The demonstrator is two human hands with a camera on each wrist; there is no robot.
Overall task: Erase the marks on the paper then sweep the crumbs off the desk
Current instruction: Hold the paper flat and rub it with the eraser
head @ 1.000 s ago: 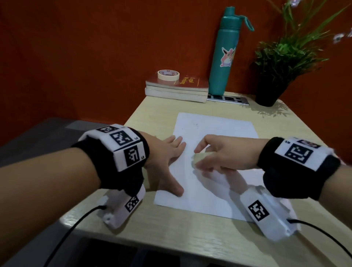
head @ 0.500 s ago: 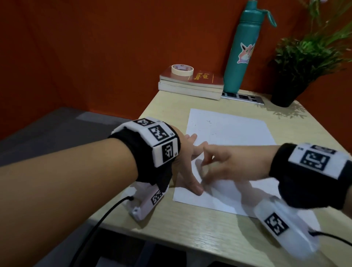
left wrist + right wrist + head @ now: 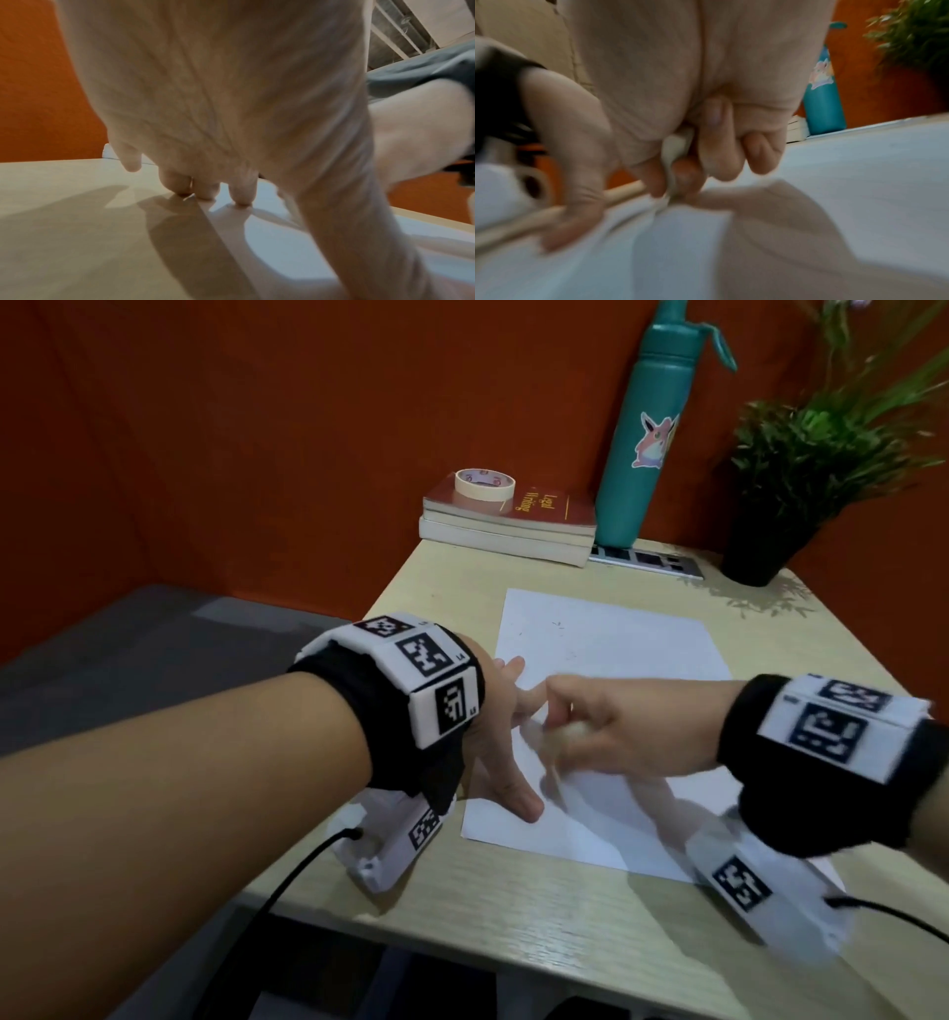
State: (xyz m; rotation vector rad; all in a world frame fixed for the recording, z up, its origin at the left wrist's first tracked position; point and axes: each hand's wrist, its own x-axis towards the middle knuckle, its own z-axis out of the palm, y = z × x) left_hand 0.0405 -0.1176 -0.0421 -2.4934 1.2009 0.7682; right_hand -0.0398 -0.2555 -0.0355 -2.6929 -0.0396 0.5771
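Head view first: the left hand [image 3: 493,752] lies flat with straight fingers on the left edge of the paper [image 3: 611,660], pinning it to the bench [image 3: 513,906]. The right hand [image 3: 616,731] is blurred, fingers curled around a pale eraser [image 3: 567,729] pressed on the sheet just beside the left fingers. A few faint specks show near the far end of the paper; marks or crumbs, can't tell. Books [image 3: 513,526] with a tape roll [image 3: 484,484] on top, a teal bottle [image 3: 647,439] and a potted plant [image 3: 791,469] line the back edge against an orange wall.

Left wrist view: the fingertips [image 3: 243,194] press down right at the paper's edge, some on bare wood, thumb stretched across the sheet.

Right wrist view: the eraser [image 3: 677,146] is pinched between thumb and curled fingers, its tip on the paper [image 3: 859,172], which looks rumpled just in front of it.

Biggest risk, probably: a hard stroke toward the pinning hand could buckle or tear the sheet, since only one edge is held. Later on, sweeping toward the back could just shove crumbs under the books. Smooth light wood top, dim room, grey floor on the left.
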